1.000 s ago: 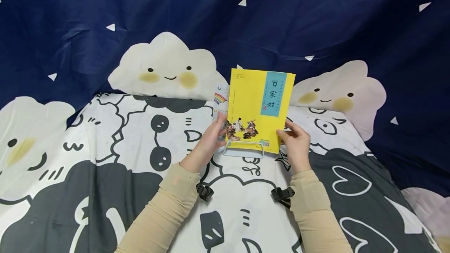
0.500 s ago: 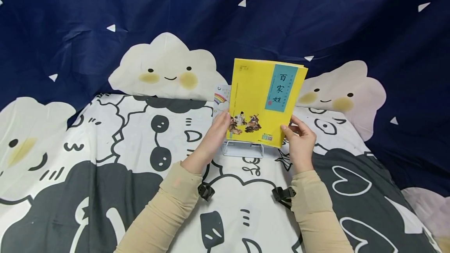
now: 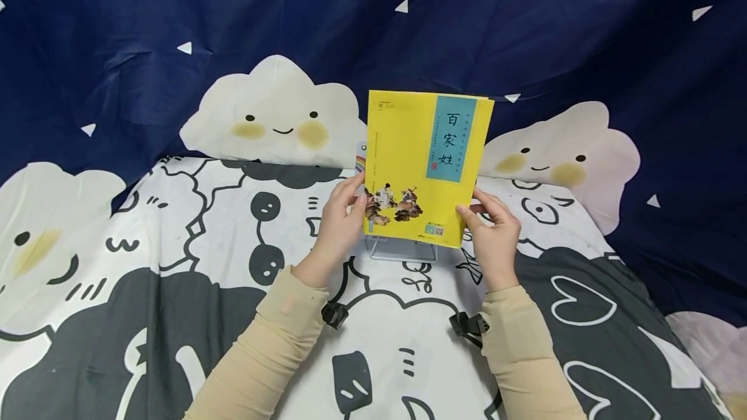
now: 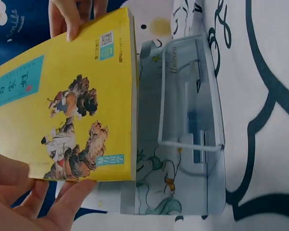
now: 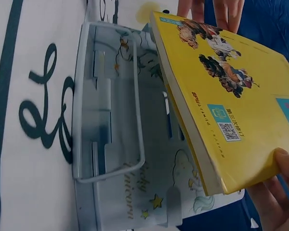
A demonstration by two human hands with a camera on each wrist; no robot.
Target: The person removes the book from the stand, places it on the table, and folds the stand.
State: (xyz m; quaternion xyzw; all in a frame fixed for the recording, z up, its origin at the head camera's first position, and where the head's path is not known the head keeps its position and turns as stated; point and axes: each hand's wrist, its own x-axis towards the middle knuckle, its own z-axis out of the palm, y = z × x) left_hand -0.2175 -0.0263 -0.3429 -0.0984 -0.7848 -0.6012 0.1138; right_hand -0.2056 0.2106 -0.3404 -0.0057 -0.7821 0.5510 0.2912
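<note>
A yellow book [image 3: 403,154] with a blue title panel is held upright between both hands, its cover toward the head camera. My left hand [image 3: 340,219] grips its left edge, with the thumb in front and the fingers at the edge. On the lower right edge, my right hand [image 3: 496,232] pinches the book, thumb on the cover. A pale metal book stand [image 4: 212,120] with a wire front holder stands behind and below it. Both wrist views show a gap between the book's bottom edge and the wire holder [image 5: 139,125]. Most of the stand's back panel is hidden by the book in the head view.
The stand rests on a black-and-white cartoon-print cloth [image 3: 373,355]. Behind it hangs a dark blue curtain [image 3: 327,5] with white triangles. Cloud faces [image 3: 280,93] are printed along the boundary. A small black camera [image 3: 335,314] sits at the left wrist.
Both hands have lifted the book up out of the wire holder. It swung right, then came back left, covering more of the stand's panel. My left hand has shifted its hold on the left edge.
</note>
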